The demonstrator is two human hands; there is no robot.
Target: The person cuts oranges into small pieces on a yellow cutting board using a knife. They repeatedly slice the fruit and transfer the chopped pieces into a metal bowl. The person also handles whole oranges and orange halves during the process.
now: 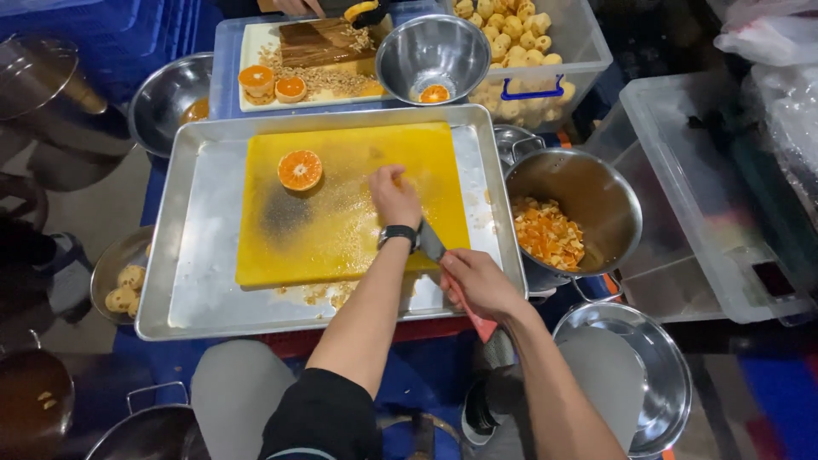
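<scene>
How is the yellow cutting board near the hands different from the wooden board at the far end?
The yellow plastic cutting board is bright, large, and sits in a metal tray; the brown wooden board is dark, smaller, and sits in a white tray. The yellow one holds a single orange half; the wooden one is scattered with pale bits. Both are rectangular and lie flat.

Cutting board (341,230): I see yellow plastic, matt, juice-wet, scuffed dark left of centre.
Tray (200,255) under the board: brushed metal, dull sheen.
Pot (596,192) right of the board: steel, satin inside.
Bowl (433,51) beyond the board: polished steel, glossy.
Knife (432,243) in my right hand (481,281): bare metal blade, red plastic handle.
Bins (707,221) right of the board: clear, smooth plastic.
</scene>
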